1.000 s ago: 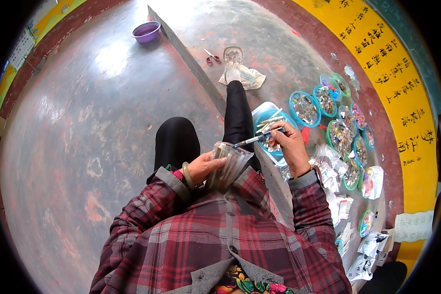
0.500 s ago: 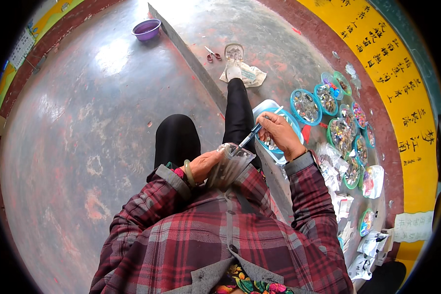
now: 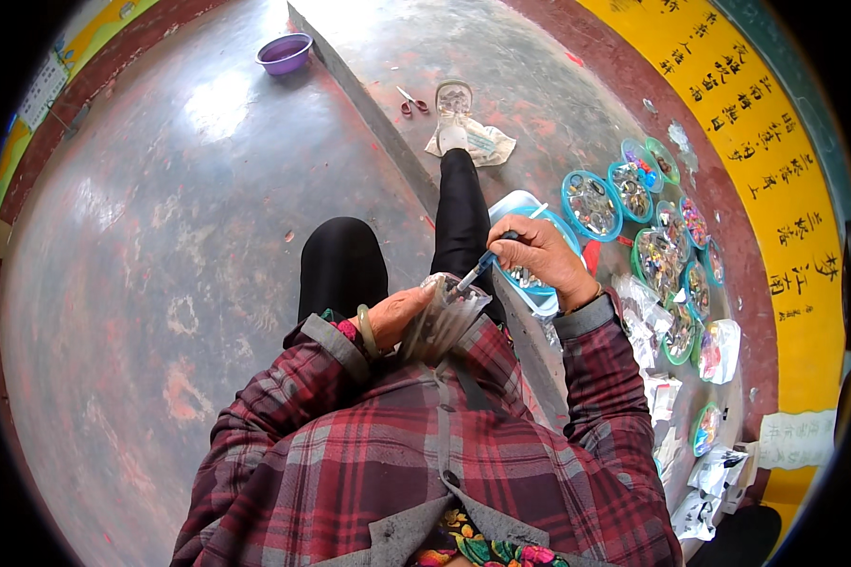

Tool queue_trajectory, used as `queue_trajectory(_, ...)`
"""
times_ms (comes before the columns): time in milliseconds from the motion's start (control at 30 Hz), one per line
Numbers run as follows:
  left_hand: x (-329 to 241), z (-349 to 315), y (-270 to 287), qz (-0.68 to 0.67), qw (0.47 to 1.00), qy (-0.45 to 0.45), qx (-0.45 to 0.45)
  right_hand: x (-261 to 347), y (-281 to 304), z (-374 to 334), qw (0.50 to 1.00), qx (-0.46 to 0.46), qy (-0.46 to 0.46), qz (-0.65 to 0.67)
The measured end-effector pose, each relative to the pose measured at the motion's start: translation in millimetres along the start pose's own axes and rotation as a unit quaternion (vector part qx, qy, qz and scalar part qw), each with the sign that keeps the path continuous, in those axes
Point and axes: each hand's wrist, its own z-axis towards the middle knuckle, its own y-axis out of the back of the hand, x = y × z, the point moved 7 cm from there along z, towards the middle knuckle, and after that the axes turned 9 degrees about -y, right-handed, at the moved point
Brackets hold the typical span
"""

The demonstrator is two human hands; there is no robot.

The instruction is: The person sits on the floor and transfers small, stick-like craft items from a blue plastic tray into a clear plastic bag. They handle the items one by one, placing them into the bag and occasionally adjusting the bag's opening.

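My left hand (image 3: 396,317) grips a clear plastic bag (image 3: 435,331) at its upper edge, close in front of my body. The bag's mouth faces up and away from me, with long thin pieces dimly visible inside. Between the thumb and fingers of my right hand (image 3: 539,257) is a slim blue and dark pen (image 3: 482,264). It slants down to the left, its lower end at the bag's mouth. Beneath the right hand stands a blue basket (image 3: 545,302) in a pale tray, holding small mixed pieces, partly hidden by the hand.
Several round baskets of small parts, one of them blue (image 3: 591,206), crowd the floor on the right. Plastic packets (image 3: 719,352) lie among them. Scissors (image 3: 412,103) rest near my foot and a cloth (image 3: 487,144). A purple basin (image 3: 285,55) stands far left of a floor ridge (image 3: 369,123).
The pen has slid slightly down and left at the bag's mouth, with my right hand tilting over it. My left hand and the bag stay nearly in place.
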Motion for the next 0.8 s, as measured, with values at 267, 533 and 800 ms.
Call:
queue_trajectory(267,4.6,1.6,3.5,-0.083,0.996,0.004,-0.045,-9.8,7.2,3.6,0.996,-0.067,-0.05,0.016)
queue_trajectory(533,12.6,4.8,9.7,-0.102,0.994,0.022,-0.033,-16.7,10.4,6.1,0.996,-0.051,-0.075,-0.004)
queue_trajectory(800,9.6,2.5,4.9,-0.093,0.995,0.019,-0.032,-14.2,-9.3,15.6,0.994,0.004,-0.102,-0.033)
